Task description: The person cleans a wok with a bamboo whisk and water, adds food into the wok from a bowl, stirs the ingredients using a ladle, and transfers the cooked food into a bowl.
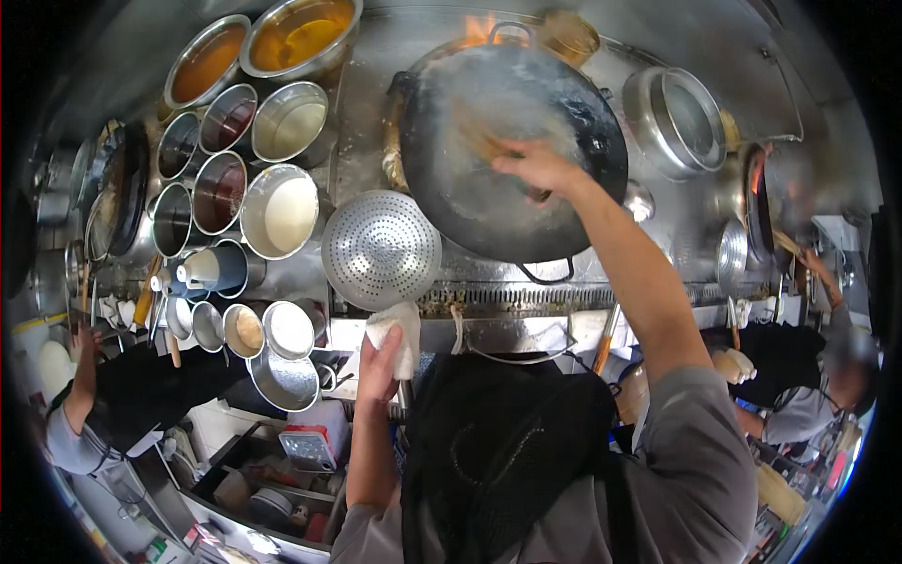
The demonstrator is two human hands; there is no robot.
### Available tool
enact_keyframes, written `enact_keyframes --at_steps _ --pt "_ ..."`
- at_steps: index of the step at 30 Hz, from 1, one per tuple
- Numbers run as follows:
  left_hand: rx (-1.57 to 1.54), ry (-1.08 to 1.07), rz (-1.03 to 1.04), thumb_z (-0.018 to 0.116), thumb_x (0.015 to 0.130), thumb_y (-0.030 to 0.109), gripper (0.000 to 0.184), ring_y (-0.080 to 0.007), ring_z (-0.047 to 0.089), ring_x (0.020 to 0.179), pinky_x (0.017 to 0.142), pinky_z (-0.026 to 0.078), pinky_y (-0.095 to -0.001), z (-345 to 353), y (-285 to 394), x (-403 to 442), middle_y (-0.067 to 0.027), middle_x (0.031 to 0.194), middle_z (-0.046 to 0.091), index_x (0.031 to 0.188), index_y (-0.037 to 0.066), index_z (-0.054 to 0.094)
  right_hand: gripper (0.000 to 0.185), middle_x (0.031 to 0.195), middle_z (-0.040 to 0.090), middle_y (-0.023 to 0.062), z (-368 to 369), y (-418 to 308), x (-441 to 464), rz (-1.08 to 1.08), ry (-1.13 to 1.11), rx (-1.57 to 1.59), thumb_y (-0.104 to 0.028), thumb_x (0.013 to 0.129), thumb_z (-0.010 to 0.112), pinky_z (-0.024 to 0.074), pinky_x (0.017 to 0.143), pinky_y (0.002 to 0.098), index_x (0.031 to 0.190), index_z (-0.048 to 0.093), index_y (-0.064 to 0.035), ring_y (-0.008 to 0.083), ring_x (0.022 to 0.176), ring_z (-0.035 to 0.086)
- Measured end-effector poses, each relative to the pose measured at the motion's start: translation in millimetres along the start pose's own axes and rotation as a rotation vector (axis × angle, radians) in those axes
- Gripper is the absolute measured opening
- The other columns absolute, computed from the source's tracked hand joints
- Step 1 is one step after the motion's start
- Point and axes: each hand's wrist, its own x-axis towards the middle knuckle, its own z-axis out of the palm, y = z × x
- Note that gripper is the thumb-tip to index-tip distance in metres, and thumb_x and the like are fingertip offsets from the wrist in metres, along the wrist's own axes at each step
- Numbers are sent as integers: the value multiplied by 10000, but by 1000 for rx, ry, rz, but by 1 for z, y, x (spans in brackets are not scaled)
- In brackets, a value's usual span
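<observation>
Inside the large black wok (526,235), my right hand (543,169) is closed around a bamboo wok brush (481,141), its bristles smeared by motion. Steam hides part of the wok's inside. My left hand (381,365) grips a folded white cloth (396,336) below the rim of a round perforated strainer (381,249). A metal handle shows just under the cloth; whether my fingers also hold it through the cloth, I cannot tell. The strainer lies left of the wok, perforated bowl toward the camera.
Flames (479,28) rise behind the wok. Steel pots of sauces and a white powder (291,214) stand at left, with bowls of amber liquid (301,38) behind. A steel pot (681,117) sits at right. Co-workers stand on the left (80,404) and right (817,404).
</observation>
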Motion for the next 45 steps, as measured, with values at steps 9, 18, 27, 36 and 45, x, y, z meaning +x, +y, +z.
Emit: enact_keyframes --at_steps 9,18,27,36,45 --pt "-62 -9 -3 616 977 188 410 -166 626 1011 820 530 -310 14 7 7 -76 1183 622 1332 26 491 655 1250 618 239 -49 73 -140 -46 -235 -954 -344 902 604 565 846 468 1502 386 -202 377 997 676" --pt "-46 36 -21 620 973 181 401 -167 631 1006 812 533 -310 12 -2 7 -79 1177 626 1323 31 494 677 982 656 284 13 80 -76 -41 142 -965 -326 894 640 529 835 545 1465 309 -176 462 921 657" --pt "-36 88 48 610 981 190 405 -155 618 1006 830 519 -301 7 11 -8 -65 1170 621 1338 46 482 652 789 656 234 -92 108 9 -319 414 -778 -333 869 689 526 777 490 1459 449 -199 367 837 696" --pt "-107 130 61 610 983 184 519 -201 591 1084 907 507 -344 16 9 -1 -115 1256 566 1413 58 348 646 872 653 138 -7 58 -36 34 -138 -101 -373 892 709 535 596 316 1467 467 -206 179 693 661" --pt "-115 116 54 641 964 214 537 -203 600 1080 904 511 -341 -2 -6 -6 -131 1230 579 1389 42 363 653 989 714 120 -131 24 -124 248 -323 -866 -360 830 733 542 617 307 1429 517 -217 188 701 662"
